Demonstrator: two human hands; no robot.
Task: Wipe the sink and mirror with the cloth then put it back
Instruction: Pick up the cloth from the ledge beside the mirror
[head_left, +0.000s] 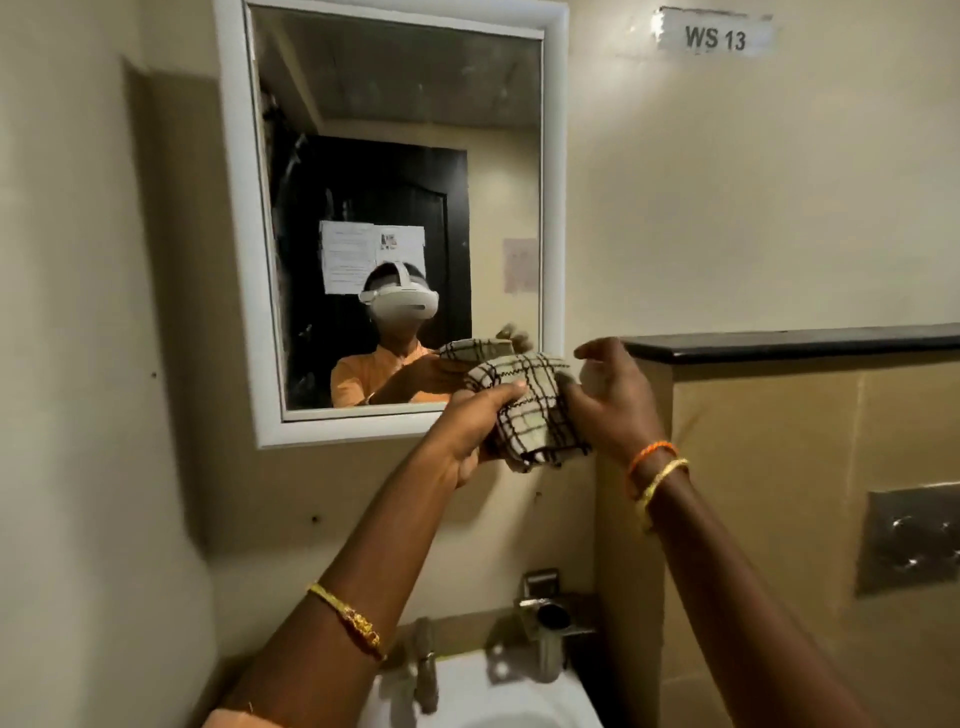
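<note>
A beige cloth with dark checks (524, 410) is bunched up in front of the lower right corner of the white-framed mirror (395, 218). My left hand (470, 431) grips the cloth from below and the left. My right hand (613, 400) touches the cloth's right side with its thumb, and its fingers are spread above. The cloth sits just off the mirror's frame; I cannot tell if it touches. The white sink (498, 696) lies at the bottom, partly hidden by my left forearm.
A metal tap (423, 660) and a steel holder (550, 623) stand at the sink's back edge. A dark ledge (789, 343) tops the tiled wall on the right, with a steel flush plate (914, 540) below. The mirror reflects a person wearing a headset.
</note>
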